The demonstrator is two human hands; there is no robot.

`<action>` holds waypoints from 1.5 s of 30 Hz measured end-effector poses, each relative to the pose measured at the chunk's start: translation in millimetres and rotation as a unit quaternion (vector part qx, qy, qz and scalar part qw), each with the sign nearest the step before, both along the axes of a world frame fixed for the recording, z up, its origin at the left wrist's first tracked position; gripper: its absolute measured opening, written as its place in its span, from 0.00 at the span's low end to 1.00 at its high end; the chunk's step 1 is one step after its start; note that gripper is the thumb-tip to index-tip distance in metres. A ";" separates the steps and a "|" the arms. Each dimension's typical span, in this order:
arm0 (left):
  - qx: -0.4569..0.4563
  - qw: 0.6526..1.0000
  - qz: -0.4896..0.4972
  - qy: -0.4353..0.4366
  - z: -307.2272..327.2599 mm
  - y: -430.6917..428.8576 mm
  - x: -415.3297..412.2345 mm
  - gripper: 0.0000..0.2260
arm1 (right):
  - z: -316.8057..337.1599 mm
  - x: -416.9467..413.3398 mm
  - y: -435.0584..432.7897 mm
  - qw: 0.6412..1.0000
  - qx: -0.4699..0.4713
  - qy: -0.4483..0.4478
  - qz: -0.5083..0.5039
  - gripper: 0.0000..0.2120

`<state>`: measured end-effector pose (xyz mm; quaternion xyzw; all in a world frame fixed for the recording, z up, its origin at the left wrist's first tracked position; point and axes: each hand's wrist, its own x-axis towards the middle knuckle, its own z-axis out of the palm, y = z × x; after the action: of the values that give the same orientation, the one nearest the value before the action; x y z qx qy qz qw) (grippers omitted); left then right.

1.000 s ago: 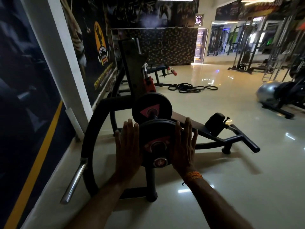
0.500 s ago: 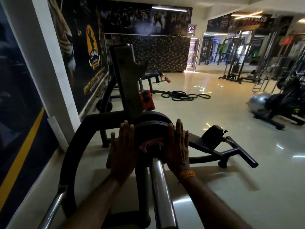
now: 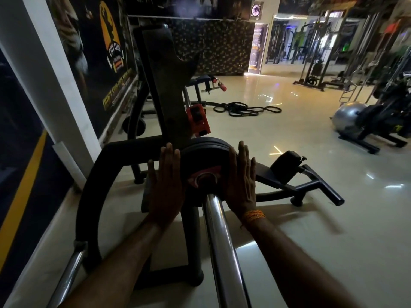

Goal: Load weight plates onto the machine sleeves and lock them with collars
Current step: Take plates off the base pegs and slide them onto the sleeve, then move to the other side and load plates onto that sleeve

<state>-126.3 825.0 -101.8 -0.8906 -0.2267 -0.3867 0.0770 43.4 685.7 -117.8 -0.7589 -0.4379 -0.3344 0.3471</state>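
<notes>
A black weight plate (image 3: 205, 157) with a red hub marking sits far along the chrome sleeve (image 3: 219, 236), pressed against another black plate behind it. My left hand (image 3: 166, 181) lies flat against the plate's left edge, fingers straight. My right hand (image 3: 241, 178), an orange thread at its wrist, presses the right edge the same way. The sleeve runs from the plate's hub toward me, bare along its near length. No collar is in view.
The machine's black curved frame (image 3: 100, 178) arcs on the left beside the wall. A second chrome bar (image 3: 66, 278) sticks out low left. An upright post with an orange block (image 3: 198, 120) rises behind the plates. Battle ropes (image 3: 242, 108) and a footrest bar (image 3: 311, 183) lie on the glossy floor.
The plate has slid from the sleeve's tip inward until it meets the rear plate. Both hands travelled with it, and the bare chrome sleeve now shows between my forearms.
</notes>
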 end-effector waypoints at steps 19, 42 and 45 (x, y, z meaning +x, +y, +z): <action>-0.127 0.992 -0.010 0.017 36.6 -196.3 -177.1 0.29 | 36.8 -146.4 -200.0 0.993 -0.058 0.076 0.070 0.29; -0.182 0.976 -0.094 0.070 -60.3 -415.0 -247.6 0.29 | -56.6 -280.3 -445.7 0.979 -0.082 0.174 -0.060 0.30; -0.202 0.968 -0.124 0.086 -68.1 -435.5 -213.2 0.30 | -69.5 -257.9 -473.5 0.971 -0.087 0.200 -0.098 0.30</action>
<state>-339.5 389.5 -169.9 -0.9386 -0.1807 -0.2615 -0.1341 -214.5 212.3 -187.3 -0.8768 -0.3106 -0.1689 0.3259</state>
